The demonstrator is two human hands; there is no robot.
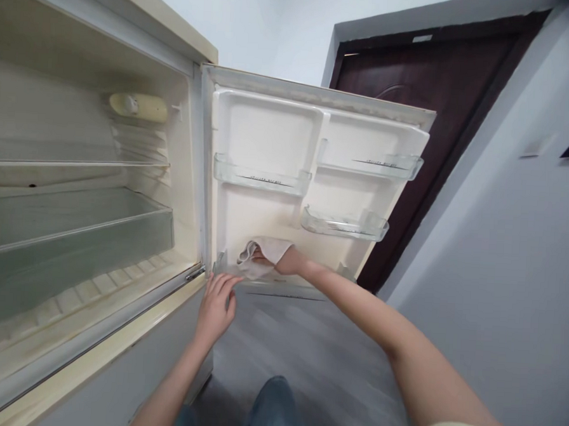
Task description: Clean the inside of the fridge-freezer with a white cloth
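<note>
A cream fridge stands open, its door point(317, 132) swung out to the right. My right hand point(282, 261) is closed on a pale cloth point(263, 253) and presses it against the lower inside of the door, just above the bottom door shelf point(224, 264). My left hand point(215, 308) has its fingers stretched out and touches the corner where the fridge body's lower edge point(116, 338) meets the door. It holds nothing.
Three clear door bins point(261, 177) point(387, 164) point(344, 224) hang on the door. Glass shelves point(77, 162) and a clear drawer point(73, 240) sit in the fridge body. A dark brown room door point(438, 100) stands behind, a grey wall point(502, 250) at right, grey floor point(315, 354) below.
</note>
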